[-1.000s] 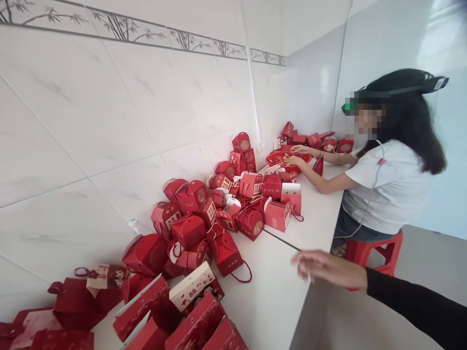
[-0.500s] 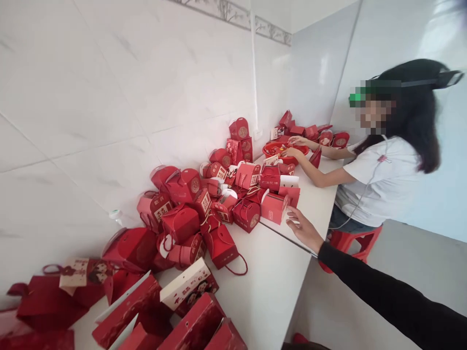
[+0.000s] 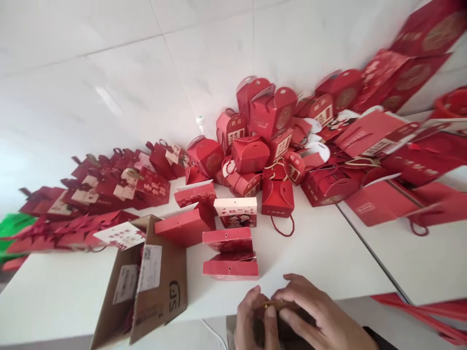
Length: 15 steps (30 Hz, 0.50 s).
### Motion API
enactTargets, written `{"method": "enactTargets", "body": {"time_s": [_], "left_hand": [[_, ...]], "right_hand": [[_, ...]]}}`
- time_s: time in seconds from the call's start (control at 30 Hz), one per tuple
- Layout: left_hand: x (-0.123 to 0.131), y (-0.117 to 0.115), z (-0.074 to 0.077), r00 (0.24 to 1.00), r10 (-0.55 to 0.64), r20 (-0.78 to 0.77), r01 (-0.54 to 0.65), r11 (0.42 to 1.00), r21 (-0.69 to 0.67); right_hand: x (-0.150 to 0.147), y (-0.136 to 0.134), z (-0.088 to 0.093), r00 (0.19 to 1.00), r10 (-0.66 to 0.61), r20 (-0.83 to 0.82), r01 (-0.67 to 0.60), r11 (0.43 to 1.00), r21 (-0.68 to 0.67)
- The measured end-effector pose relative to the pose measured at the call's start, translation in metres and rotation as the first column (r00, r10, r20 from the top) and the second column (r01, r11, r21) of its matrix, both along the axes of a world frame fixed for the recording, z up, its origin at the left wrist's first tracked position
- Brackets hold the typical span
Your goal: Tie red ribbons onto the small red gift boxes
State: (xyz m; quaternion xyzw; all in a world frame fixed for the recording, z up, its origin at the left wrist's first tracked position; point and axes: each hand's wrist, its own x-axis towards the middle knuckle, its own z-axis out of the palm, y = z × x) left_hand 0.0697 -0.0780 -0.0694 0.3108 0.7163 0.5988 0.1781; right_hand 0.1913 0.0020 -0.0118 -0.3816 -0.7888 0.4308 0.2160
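Note:
At the near table edge, my left hand point(image 3: 248, 318) and my right hand point(image 3: 315, 311) are close together with fingers bent inward. Both pinch a small, thin brownish-gold piece point(image 3: 280, 305), whose kind I cannot make out. My fingers cover part of it. Just beyond them on the white table lies an open red folded carton point(image 3: 229, 269). A cream-topped box with printed figures point(image 3: 236, 218) stands behind that carton. To its right is a closed red gift box point(image 3: 278, 197) with a cord handle.
An open cardboard box point(image 3: 164, 277) stands at the front left edge. Rows of red gift bags point(image 3: 151, 187) line the wall on the left. Red gift boxes point(image 3: 251, 153) are piled at the back. A seam crosses the table point(image 3: 321, 253) on the right.
The view has swung left and down, and the co-worker is out of sight. My right hand, earlier stretched toward a red box at the far right, is now beside my left hand at the near edge.

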Motion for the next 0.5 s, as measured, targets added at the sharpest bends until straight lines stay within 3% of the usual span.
{"method": "enactTargets", "body": {"time_s": [0.1, 0.23, 0.33, 0.5], "left_hand": [[0.003, 0.008, 0.024, 0.985, -0.096, 0.143, 0.102, 0.994, -0.035], [-0.008, 0.019, 0.050, 0.912, -0.304, 0.277, 0.335, 0.939, -0.073], [-0.012, 0.029, 0.059, 0.878, -0.375, 0.299, 0.419, 0.902, -0.099], [-0.010, 0.041, 0.061, 0.870, -0.382, 0.310, 0.435, 0.892, -0.121]], "right_hand": [[0.009, 0.017, 0.002, 0.997, 0.046, -0.054, -0.049, 0.998, -0.045], [0.021, 0.032, 0.013, 0.992, 0.073, -0.102, -0.071, 0.997, 0.025], [0.026, 0.037, 0.018, 0.993, 0.052, -0.107, -0.047, 0.998, 0.046], [0.030, 0.040, 0.020, 0.990, -0.004, -0.144, 0.004, 1.000, 0.000]]}}
